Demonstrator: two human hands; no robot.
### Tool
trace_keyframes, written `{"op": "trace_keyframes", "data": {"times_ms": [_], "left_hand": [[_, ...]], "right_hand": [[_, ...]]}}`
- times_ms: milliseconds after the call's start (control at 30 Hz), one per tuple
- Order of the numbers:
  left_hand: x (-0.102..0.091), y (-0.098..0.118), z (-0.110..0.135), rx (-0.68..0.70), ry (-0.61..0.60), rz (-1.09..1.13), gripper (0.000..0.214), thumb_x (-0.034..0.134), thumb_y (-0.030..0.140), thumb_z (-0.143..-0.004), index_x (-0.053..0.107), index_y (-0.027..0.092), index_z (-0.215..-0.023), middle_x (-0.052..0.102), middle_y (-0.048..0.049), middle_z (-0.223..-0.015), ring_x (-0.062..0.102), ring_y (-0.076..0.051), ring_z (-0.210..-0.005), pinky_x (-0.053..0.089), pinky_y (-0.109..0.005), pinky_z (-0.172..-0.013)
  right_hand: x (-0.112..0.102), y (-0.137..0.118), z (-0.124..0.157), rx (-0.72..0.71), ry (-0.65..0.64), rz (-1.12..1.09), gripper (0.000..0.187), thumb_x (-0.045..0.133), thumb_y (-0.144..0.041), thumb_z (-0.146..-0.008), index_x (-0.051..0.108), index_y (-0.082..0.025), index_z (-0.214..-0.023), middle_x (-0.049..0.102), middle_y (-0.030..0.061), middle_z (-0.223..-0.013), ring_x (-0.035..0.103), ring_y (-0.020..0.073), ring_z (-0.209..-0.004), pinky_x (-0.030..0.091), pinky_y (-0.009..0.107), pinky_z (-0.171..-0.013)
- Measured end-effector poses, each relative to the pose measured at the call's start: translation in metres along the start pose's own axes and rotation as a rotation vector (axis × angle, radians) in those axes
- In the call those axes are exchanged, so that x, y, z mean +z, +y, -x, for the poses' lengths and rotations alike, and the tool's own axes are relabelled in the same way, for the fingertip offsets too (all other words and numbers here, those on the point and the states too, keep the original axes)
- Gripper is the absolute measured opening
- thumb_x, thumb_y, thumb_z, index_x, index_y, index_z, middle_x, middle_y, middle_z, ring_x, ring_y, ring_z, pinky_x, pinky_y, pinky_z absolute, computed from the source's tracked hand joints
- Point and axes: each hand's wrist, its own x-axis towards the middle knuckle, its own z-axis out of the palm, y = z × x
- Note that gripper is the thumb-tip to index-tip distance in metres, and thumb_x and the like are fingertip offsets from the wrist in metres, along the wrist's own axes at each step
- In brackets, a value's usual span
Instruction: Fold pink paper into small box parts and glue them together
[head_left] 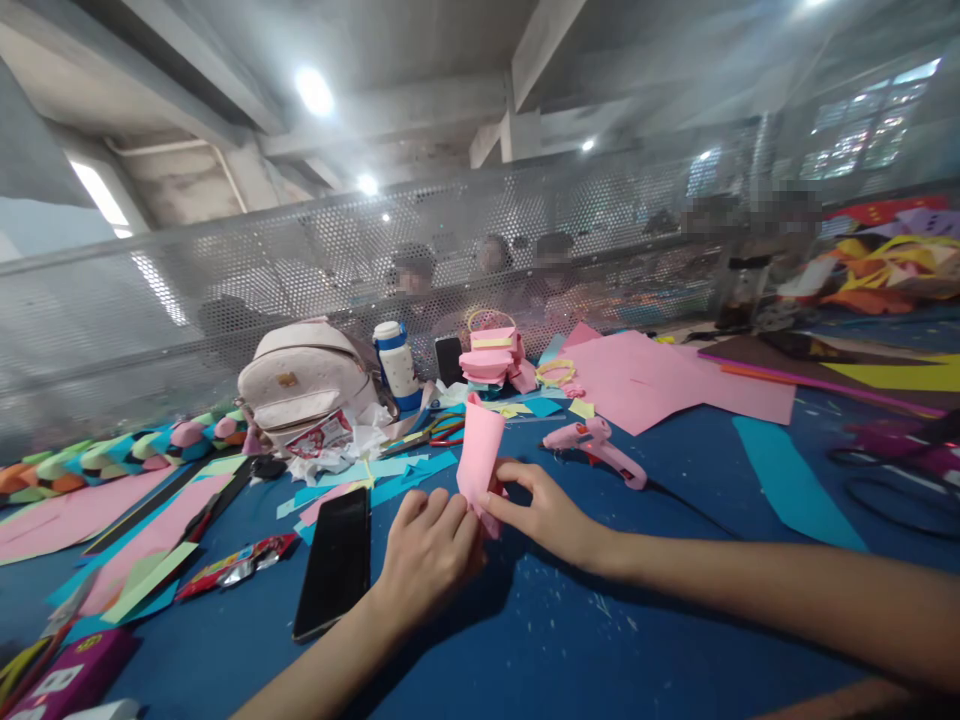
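Observation:
A rolled piece of pink craft sheet (478, 450) stands upright between my two hands over the blue table. My left hand (431, 540) is closed around its lower end, the fingers curled and partly hidden. With thumb and fingers, my right hand (551, 510) pinches the lower right side of the same piece. To the right of it lies a pink hot glue gun (596, 447), its cord running off to the right. A black smartphone (335, 560) rests just left of my left hand.
A white backpack (307, 375), a white and blue bottle (397, 365) and pink folded pieces (491, 355) stand along a perforated metal screen (315, 270). Large pink sheets (637, 375) lie at the back right, a blue strip (795, 485) nearer. Scissors (435, 432) lie among scraps. People sit beyond the screen.

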Motion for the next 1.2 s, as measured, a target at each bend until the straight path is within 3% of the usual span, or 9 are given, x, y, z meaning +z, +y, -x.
{"op": "trace_keyframes", "data": {"times_ms": [133, 233, 300, 400, 467, 700, 867, 1200], "left_hand": [[0.002, -0.009, 0.003, 0.018, 0.063, 0.031, 0.020, 0.049, 0.013, -0.086, 0.053, 0.021, -0.068, 0.054, 0.0002, -0.060, 0.049, -0.016, -0.060, 0.027, -0.036, -0.064], [0.002, -0.014, 0.007, -0.097, 0.133, 0.156, 0.014, 0.050, 0.015, -0.086, 0.050, 0.021, -0.074, 0.060, -0.0003, -0.068, 0.053, -0.017, -0.066, 0.032, -0.036, -0.069], [0.002, -0.014, 0.009, -0.197, 0.214, 0.297, 0.007, 0.053, 0.027, -0.088, 0.053, 0.020, -0.090, 0.065, -0.0051, -0.085, 0.059, -0.020, -0.078, 0.038, -0.038, -0.076], [0.002, -0.009, 0.008, -0.253, 0.239, 0.459, 0.046, 0.062, 0.047, -0.085, 0.048, 0.020, -0.119, 0.064, -0.0124, -0.109, 0.060, -0.028, -0.100, 0.043, -0.044, -0.088], [0.002, -0.005, 0.007, -0.264, 0.203, 0.532, 0.052, 0.068, 0.043, -0.083, 0.047, 0.023, -0.125, 0.064, -0.0118, -0.115, 0.060, -0.028, -0.106, 0.044, -0.043, -0.091], [0.002, -0.003, 0.006, -0.336, 0.283, 0.749, 0.035, 0.072, 0.018, -0.082, 0.059, 0.024, -0.114, 0.067, -0.0062, -0.107, 0.062, -0.022, -0.101, 0.049, -0.037, -0.089], [0.001, -0.004, 0.008, -0.424, 0.292, 0.837, 0.033, 0.072, 0.017, -0.082, 0.060, 0.024, -0.113, 0.066, -0.0063, -0.106, 0.061, -0.022, -0.102, 0.049, -0.038, -0.090], [0.004, -0.006, 0.008, -0.426, 0.319, 0.864, 0.026, 0.073, 0.018, -0.081, 0.063, 0.021, -0.104, 0.066, -0.0056, -0.101, 0.062, -0.021, -0.096, 0.051, -0.037, -0.085]], "right_hand": [[-0.001, 0.003, -0.002, 0.028, 0.035, -0.064, 0.017, 0.062, -0.031, -0.079, 0.061, -0.017, -0.071, 0.059, 0.0010, -0.073, 0.053, 0.0177, -0.072, 0.044, 0.030, -0.071], [-0.002, 0.006, -0.005, 0.079, 0.039, -0.165, 0.021, 0.064, -0.036, -0.080, 0.061, -0.017, -0.071, 0.060, 0.0008, -0.072, 0.055, 0.0178, -0.072, 0.044, 0.030, -0.072], [-0.002, 0.006, -0.006, 0.123, 0.016, -0.252, 0.025, 0.066, -0.040, -0.080, 0.061, -0.017, -0.070, 0.060, 0.0001, -0.071, 0.055, 0.0174, -0.072, 0.044, 0.030, -0.073], [0.001, 0.003, -0.005, 0.186, 0.009, -0.374, 0.028, 0.070, -0.044, -0.077, 0.063, -0.017, -0.074, 0.061, -0.0002, -0.074, 0.056, 0.0171, -0.075, 0.045, 0.030, -0.076], [0.003, 0.000, -0.002, 0.240, 0.000, -0.446, 0.029, 0.072, -0.045, -0.076, 0.065, -0.017, -0.077, 0.062, -0.0001, -0.075, 0.057, 0.0165, -0.076, 0.045, 0.029, -0.077], [0.005, -0.003, 0.005, 0.477, 0.019, -0.689, 0.020, 0.074, -0.036, -0.075, 0.063, -0.019, -0.077, 0.064, 0.0004, -0.081, 0.062, 0.0156, -0.079, 0.050, 0.027, -0.075], [0.004, 0.003, 0.005, 0.509, 0.061, -0.719, 0.010, 0.069, -0.030, -0.080, 0.064, -0.021, -0.079, 0.068, 0.0023, -0.087, 0.063, 0.0155, -0.081, 0.052, 0.029, -0.080], [0.003, 0.004, 0.004, 0.539, 0.080, -0.716, 0.016, 0.073, -0.032, -0.076, 0.061, -0.020, -0.077, 0.065, 0.0020, -0.084, 0.061, 0.0153, -0.078, 0.051, 0.029, -0.077]]}}
